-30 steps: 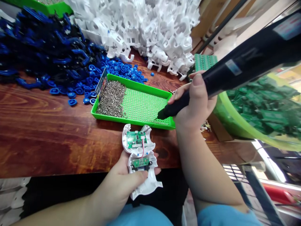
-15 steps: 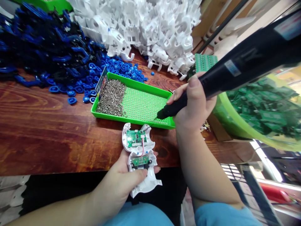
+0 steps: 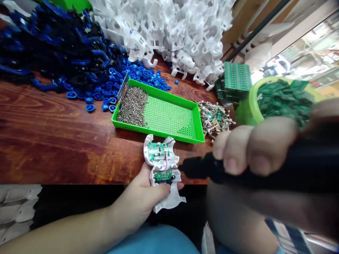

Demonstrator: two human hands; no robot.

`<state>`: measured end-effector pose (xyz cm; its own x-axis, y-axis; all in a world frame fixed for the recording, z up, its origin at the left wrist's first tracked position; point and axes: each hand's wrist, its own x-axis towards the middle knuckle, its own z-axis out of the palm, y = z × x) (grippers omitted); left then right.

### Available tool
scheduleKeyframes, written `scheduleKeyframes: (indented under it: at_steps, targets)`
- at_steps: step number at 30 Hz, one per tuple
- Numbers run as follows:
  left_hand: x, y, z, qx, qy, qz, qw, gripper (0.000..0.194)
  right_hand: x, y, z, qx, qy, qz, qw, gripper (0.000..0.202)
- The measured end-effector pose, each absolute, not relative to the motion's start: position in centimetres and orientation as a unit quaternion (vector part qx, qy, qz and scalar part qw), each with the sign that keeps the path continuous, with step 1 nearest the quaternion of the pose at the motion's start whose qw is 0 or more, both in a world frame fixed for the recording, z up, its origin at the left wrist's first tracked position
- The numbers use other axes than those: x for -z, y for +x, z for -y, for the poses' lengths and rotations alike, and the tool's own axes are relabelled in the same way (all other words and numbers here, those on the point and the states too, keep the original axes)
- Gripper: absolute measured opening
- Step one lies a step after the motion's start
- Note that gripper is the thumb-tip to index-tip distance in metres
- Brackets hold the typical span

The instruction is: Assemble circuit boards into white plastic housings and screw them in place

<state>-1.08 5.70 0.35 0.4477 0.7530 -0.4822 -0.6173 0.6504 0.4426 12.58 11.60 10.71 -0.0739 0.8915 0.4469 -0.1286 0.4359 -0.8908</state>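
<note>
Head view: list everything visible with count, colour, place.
Opened housing: one, white, low centre
Housing boards: two, green, inside it
Driver: one, black, lower right
Tray: one, green, centre
Screws: many, silver, tray's left end
Card: one, dark, tray's left end
Small parts: many, blue, beyond tray
Curved parts: many, black-blue, far left
Shells: many, white, far centre
Board stack: one, green, upper right
Wired bits: many, mixed, right of tray
Basin: one, lime, right
Loose boards: many, green, in basin
Rod: one, dark, upper right
Table: one, brown, underneath
Container: one, green, top left
Loose pieces: several, white, lower left
Clothing: blue, bottom
Left hand: one, holding housing
Right hand: one, holding driver
</note>
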Motion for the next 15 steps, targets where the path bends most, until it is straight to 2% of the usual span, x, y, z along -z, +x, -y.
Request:
scheduleKeyframes:
  at_steps: [2,4,9,15]
  targets:
    - [-0.4,-1.1,-5.7,-0.420,0.125,-0.333,0.835,0.050,-10.5,12.1,-10.4,-0.409,-0.284,0.655,0.569,0.032]
    - [-0.5,-1.0,-5.7,-0.432,0.139,-0.334,0.826,0.048,-10.2,11.5,-9.8,-0.402,-0.303,0.669,0.547,0.041]
    - [-0.5,-0.9,-5.9,-0.440,0.146,-0.333,0.821,0.055,-9.8,10.6,-9.5,-0.414,-0.323,0.641,0.559,0.044]
    - [-0.1,-1.1,-5.6,-0.431,0.157,-0.331,0.825,0.048,-9.4,10.4,-9.5,-0.418,-0.311,0.638,0.567,0.038]
